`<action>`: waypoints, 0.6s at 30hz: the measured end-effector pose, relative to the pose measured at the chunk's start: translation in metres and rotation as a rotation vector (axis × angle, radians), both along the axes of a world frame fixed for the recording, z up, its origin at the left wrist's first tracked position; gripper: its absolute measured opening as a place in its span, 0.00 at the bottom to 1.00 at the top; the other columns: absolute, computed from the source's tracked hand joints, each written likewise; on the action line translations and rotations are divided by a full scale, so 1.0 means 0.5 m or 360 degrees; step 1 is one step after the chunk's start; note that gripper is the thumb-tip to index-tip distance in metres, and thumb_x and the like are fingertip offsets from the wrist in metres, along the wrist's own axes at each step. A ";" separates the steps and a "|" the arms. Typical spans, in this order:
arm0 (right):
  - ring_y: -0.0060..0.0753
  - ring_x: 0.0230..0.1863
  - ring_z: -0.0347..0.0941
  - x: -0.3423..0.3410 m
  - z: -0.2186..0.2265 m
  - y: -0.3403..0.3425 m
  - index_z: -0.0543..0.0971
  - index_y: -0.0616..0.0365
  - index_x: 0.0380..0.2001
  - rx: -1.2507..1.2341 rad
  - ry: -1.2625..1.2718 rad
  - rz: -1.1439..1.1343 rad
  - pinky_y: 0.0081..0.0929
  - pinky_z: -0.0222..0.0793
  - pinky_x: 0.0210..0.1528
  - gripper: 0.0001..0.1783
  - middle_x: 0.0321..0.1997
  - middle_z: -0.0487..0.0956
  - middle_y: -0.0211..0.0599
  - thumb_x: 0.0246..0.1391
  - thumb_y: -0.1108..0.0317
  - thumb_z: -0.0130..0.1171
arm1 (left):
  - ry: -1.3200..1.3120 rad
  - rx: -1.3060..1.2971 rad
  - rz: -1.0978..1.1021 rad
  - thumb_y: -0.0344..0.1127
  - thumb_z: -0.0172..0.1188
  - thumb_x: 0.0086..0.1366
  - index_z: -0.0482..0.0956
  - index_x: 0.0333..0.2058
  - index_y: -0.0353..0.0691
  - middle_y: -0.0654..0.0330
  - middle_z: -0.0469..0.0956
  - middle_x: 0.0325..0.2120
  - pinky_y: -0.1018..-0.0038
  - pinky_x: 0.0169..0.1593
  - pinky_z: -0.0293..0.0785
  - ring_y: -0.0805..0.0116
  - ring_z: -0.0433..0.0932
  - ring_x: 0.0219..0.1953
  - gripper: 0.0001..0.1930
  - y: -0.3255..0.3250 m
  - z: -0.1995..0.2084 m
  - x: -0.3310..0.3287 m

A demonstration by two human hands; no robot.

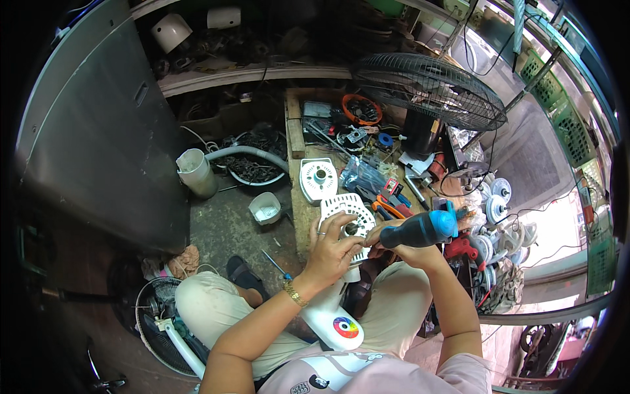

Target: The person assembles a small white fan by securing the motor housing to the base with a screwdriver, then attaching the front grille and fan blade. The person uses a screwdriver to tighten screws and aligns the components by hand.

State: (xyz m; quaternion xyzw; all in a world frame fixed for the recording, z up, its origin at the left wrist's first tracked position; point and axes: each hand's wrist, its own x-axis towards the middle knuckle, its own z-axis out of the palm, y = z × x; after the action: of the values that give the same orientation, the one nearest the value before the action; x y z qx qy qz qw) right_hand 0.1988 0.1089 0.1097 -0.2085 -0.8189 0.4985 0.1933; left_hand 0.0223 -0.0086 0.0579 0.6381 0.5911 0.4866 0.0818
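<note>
Leaning over a slotted white housing, the seated person has it between the knees, at the near edge of the wooden table. From where I stand, the left hand is curled on its face, fingers across the vents and thumb pressed near the centre; it wears 1 ring, and a gold bracelet circles the wrist. The right hand sits below a black-and-blue power tool, which hides so much of it that I cannot tell how tightly it is closed; its fingertips come close to the left thumb, by the housing's edge. Below the housing, a white stand with 1 round, rainbow-coloured sticker leans between the legs.

On the table, a 2nd white housing lies just beyond the 1st. Orange-handled pliers rest to its right, near a clear plastic bag; farther back is an orange-rimmed bowl of small parts. A black fan cage looms above the far right corner. On the floor lie 1 blue-handled screwdriver and a white cover.
</note>
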 end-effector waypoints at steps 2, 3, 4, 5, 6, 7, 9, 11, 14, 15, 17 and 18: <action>0.28 0.31 0.77 -0.007 0.001 -0.014 0.78 0.66 0.36 -0.0138 0.0142 -0.0158 0.23 0.74 0.32 0.08 0.33 0.79 0.39 0.52 0.75 0.59 | -0.0035 0.0020 0.0011 0.40 0.64 0.53 0.78 0.38 0.45 0.55 0.69 0.51 0.51 0.62 0.47 0.55 0.64 0.59 0.14 0.001 0.002 0.004; 0.28 0.30 0.76 -0.024 0.018 -0.021 0.77 0.66 0.35 -0.0105 0.0171 -0.0091 0.22 0.73 0.32 0.08 0.33 0.78 0.39 0.52 0.75 0.60 | -0.0059 0.0008 0.0009 0.41 0.65 0.53 0.76 0.39 0.45 0.54 0.69 0.51 0.51 0.62 0.47 0.55 0.64 0.59 0.15 -0.001 -0.001 0.003; 0.27 0.29 0.76 -0.041 0.034 -0.023 0.77 0.65 0.35 -0.0070 0.0200 -0.0025 0.22 0.73 0.31 0.08 0.32 0.78 0.38 0.51 0.75 0.61 | -0.0083 -0.0003 0.0005 0.42 0.65 0.53 0.75 0.40 0.45 0.54 0.69 0.51 0.51 0.62 0.47 0.56 0.64 0.58 0.17 -0.003 -0.006 0.003; 0.26 0.28 0.75 -0.051 0.046 -0.024 0.76 0.65 0.35 -0.0034 0.0226 0.0040 0.21 0.73 0.31 0.08 0.32 0.77 0.38 0.51 0.76 0.61 | -0.0110 -0.0012 0.0002 0.43 0.66 0.52 0.74 0.41 0.45 0.53 0.69 0.51 0.50 0.62 0.46 0.56 0.65 0.58 0.19 -0.004 -0.008 0.001; 0.24 0.29 0.75 -0.054 0.054 -0.028 0.74 0.64 0.34 -0.0108 0.0223 0.0047 0.21 0.74 0.31 0.08 0.32 0.75 0.36 0.51 0.77 0.61 | -0.0116 -0.0015 -0.0003 0.43 0.66 0.52 0.74 0.42 0.45 0.55 0.68 0.52 0.50 0.63 0.46 0.56 0.65 0.58 0.20 -0.005 -0.009 0.000; 0.24 0.29 0.75 -0.058 0.066 -0.036 0.74 0.65 0.35 -0.0141 0.0208 0.0041 0.21 0.74 0.31 0.08 0.32 0.75 0.36 0.51 0.77 0.60 | -0.0121 -0.0018 -0.0006 0.42 0.67 0.51 0.73 0.42 0.45 0.56 0.68 0.52 0.50 0.63 0.46 0.57 0.65 0.58 0.20 -0.006 -0.011 -0.002; 0.25 0.32 0.75 -0.045 0.066 -0.040 0.75 0.66 0.36 -0.0131 0.0124 0.0049 0.22 0.76 0.33 0.07 0.33 0.75 0.36 0.53 0.79 0.58 | -0.0127 -0.0018 -0.0011 0.42 0.67 0.51 0.73 0.42 0.46 0.58 0.68 0.53 0.49 0.63 0.45 0.58 0.66 0.57 0.21 -0.005 -0.012 -0.002; 0.25 0.37 0.75 -0.022 0.043 -0.029 0.76 0.64 0.38 -0.0146 0.0021 0.0057 0.25 0.73 0.39 0.08 0.35 0.76 0.35 0.53 0.78 0.57 | -0.0120 -0.0021 -0.0006 0.42 0.68 0.50 0.73 0.41 0.46 0.58 0.68 0.53 0.49 0.63 0.46 0.58 0.66 0.57 0.20 -0.002 -0.013 -0.002; 0.26 0.42 0.73 -0.012 0.025 -0.029 0.78 0.61 0.39 -0.0266 -0.0019 -0.0069 0.26 0.69 0.45 0.10 0.39 0.78 0.34 0.51 0.75 0.61 | -0.0162 -0.0004 -0.0016 0.41 0.68 0.50 0.77 0.38 0.47 0.59 0.69 0.51 0.50 0.62 0.47 0.60 0.68 0.54 0.16 -0.003 -0.003 -0.001; 0.25 0.40 0.74 -0.011 0.013 -0.038 0.78 0.62 0.38 -0.0275 0.0020 -0.0175 0.24 0.72 0.40 0.10 0.40 0.78 0.36 0.50 0.75 0.62 | -0.0190 -0.0003 0.0003 0.40 0.68 0.50 0.78 0.35 0.47 0.58 0.70 0.49 0.51 0.62 0.48 0.59 0.69 0.53 0.14 0.000 -0.005 0.001; 0.25 0.38 0.75 -0.010 0.015 -0.040 0.79 0.62 0.37 -0.0061 0.0024 -0.0222 0.22 0.74 0.35 0.11 0.41 0.78 0.38 0.48 0.74 0.65 | -0.0246 0.0000 0.0037 0.38 0.68 0.49 0.81 0.31 0.47 0.58 0.73 0.46 0.54 0.61 0.52 0.59 0.71 0.52 0.10 0.005 -0.007 0.006; 0.26 0.39 0.75 -0.009 0.028 -0.031 0.79 0.62 0.37 0.0162 -0.0013 -0.0163 0.22 0.74 0.34 0.13 0.41 0.79 0.37 0.46 0.73 0.67 | -0.0212 -0.0004 0.0035 0.37 0.68 0.49 0.82 0.30 0.47 0.58 0.73 0.46 0.55 0.60 0.52 0.60 0.71 0.51 0.08 0.005 -0.005 0.008</action>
State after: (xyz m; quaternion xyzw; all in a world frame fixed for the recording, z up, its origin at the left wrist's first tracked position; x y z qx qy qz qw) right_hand 0.1941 0.0932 0.1239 -0.2422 -0.8322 0.4447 0.2257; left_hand 0.0263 -0.0061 0.0552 0.5976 0.5918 0.5282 0.1164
